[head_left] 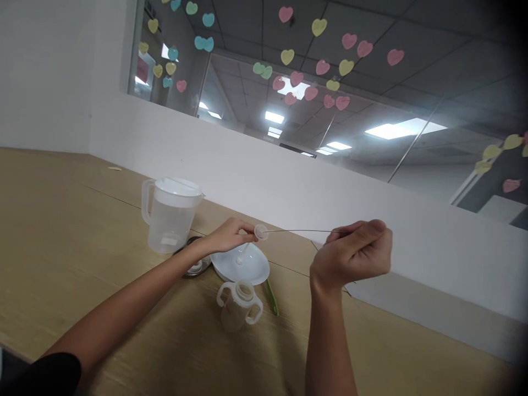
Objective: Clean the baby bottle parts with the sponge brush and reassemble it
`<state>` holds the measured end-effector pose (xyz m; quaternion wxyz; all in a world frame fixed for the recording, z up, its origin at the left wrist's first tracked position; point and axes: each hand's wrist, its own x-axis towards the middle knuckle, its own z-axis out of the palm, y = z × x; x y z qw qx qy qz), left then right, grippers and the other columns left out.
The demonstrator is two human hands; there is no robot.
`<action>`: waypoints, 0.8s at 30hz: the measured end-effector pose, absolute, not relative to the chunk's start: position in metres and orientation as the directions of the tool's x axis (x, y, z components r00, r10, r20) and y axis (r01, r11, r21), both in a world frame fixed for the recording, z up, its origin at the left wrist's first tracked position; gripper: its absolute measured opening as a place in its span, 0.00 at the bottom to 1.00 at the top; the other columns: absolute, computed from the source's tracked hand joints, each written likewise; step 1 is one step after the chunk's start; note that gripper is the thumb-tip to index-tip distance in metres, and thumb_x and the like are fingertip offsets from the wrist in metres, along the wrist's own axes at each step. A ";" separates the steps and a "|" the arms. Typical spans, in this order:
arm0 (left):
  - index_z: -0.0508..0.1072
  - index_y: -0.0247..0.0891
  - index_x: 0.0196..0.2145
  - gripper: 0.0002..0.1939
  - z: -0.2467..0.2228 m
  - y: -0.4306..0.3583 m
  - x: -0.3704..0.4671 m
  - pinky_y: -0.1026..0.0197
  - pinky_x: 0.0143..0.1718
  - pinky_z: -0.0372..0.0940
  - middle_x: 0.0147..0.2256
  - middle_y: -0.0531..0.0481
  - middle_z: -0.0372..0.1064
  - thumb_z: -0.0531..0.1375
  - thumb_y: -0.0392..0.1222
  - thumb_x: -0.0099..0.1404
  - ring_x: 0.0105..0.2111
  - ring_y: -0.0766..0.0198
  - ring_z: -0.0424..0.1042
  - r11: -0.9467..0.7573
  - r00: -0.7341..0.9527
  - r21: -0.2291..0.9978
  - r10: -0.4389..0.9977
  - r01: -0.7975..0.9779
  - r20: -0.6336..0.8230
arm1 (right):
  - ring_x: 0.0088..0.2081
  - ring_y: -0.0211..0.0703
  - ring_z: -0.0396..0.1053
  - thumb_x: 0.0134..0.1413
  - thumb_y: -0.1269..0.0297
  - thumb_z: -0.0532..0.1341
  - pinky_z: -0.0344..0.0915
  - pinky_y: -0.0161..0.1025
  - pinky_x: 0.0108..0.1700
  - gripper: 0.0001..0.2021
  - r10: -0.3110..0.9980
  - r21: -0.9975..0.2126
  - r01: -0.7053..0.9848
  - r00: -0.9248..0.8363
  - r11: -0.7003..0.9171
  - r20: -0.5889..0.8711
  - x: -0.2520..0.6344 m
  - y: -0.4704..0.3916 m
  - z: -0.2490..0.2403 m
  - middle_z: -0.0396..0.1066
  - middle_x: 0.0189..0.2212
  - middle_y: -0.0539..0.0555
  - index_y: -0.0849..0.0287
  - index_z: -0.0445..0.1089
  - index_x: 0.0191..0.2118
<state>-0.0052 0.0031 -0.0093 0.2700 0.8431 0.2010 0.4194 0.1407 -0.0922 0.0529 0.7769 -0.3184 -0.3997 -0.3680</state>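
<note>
My left hand point(231, 235) reaches forward and pinches a small round translucent cup part point(260, 232) between thumb and fingers. Below it hangs a thin straw with a white weighted end point(240, 259), over a white bowl point(223, 269). My right hand point(353, 253) is closed, raised to the right, around one end of a thin straight wire point(299, 231). The wire's other end meets the round part; whether it goes inside is too small to tell. Nearer to me stands an open two-handled sippy cup point(236, 311), upright without a lid.
A lidded translucent pitcher point(171, 217) stands at the left. A dark round dish point(201, 268) with something white in it lies partly behind my left forearm. A green handle point(272, 297) sticks out beside the bowl. A white wall point(247, 170) with windows rises behind the table point(82, 231).
</note>
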 end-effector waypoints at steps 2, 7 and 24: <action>0.78 0.35 0.36 0.13 -0.009 0.003 -0.005 0.64 0.40 0.61 0.35 0.50 0.76 0.56 0.42 0.58 0.38 0.59 0.71 -0.777 0.568 0.619 0.564 0.118 0.599 | 0.12 0.33 0.54 0.65 0.54 0.45 0.49 0.34 0.16 0.22 -0.303 -0.191 0.855 0.367 0.482 0.879 0.140 -0.090 0.051 0.51 0.12 0.44 0.55 0.53 0.20; 0.77 0.36 0.37 0.13 -0.009 0.003 -0.004 0.64 0.40 0.61 0.36 0.49 0.75 0.55 0.42 0.58 0.38 0.60 0.71 -0.783 0.564 0.607 0.564 0.133 0.604 | 0.13 0.32 0.54 0.65 0.56 0.45 0.50 0.33 0.17 0.21 -0.261 -0.159 0.874 0.304 0.459 0.916 0.137 -0.088 0.047 0.53 0.12 0.45 0.56 0.54 0.20; 0.77 0.34 0.33 0.12 -0.010 0.004 -0.005 0.64 0.39 0.61 0.34 0.49 0.75 0.56 0.42 0.59 0.37 0.60 0.71 -0.801 0.545 0.580 0.555 0.148 0.629 | 0.13 0.32 0.57 0.63 0.54 0.49 0.52 0.32 0.16 0.20 -0.125 -0.224 0.759 0.372 0.611 0.920 0.134 -0.092 0.048 0.56 0.14 0.45 0.57 0.56 0.21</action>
